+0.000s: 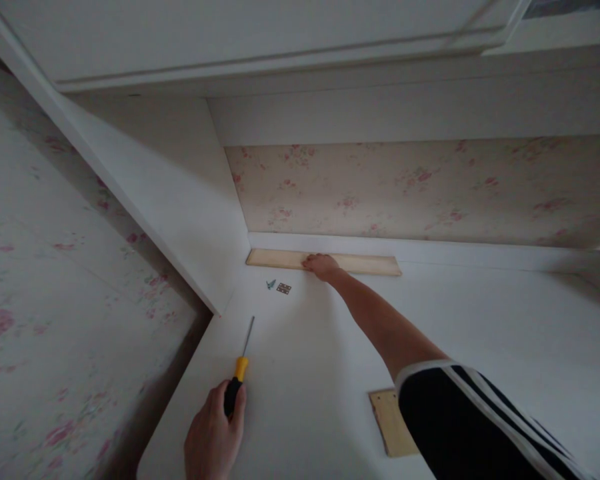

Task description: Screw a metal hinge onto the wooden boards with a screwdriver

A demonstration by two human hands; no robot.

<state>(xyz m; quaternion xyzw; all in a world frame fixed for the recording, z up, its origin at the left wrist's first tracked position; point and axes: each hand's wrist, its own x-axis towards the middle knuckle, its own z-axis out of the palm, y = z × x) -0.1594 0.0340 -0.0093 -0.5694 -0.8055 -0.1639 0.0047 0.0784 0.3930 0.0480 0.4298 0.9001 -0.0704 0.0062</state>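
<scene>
Evidently both hands are busy at once. The right hand [321,265] reaches far across the white desktop [480,320] and rests on a long pale wooden strip [360,264]; its fingers curl over the strip near the middle, though at this distance I cannot tell whether they grip it or only press it flat. The strip lies along the back edge of the desktop, touching the low white ledge under the wallpaper, its left end near the corner, so the arm must stretch fully to reach it. The left hand [214,437] stays close to the body, fingers wrapped shut around the black-and-yellow handle of a screwdriver [240,369], whose thin shaft points away toward the corner and seems to lie on or just above the surface.

Between the two hands, just in front of the strip, sit a small metal hinge [283,288] and, beside it, a couple of tiny screws [271,284], apart from both hands. A second piece of pale wood [390,420] lies near the front, partly hidden by the black sleeve with white stripes.

The desktop is smooth, matt and white, set into an alcove: a white side panel [180,200] stands on the left, white cabinets hang overhead, and floral wallpaper [430,190] covers the back wall. Light is dim.
</scene>
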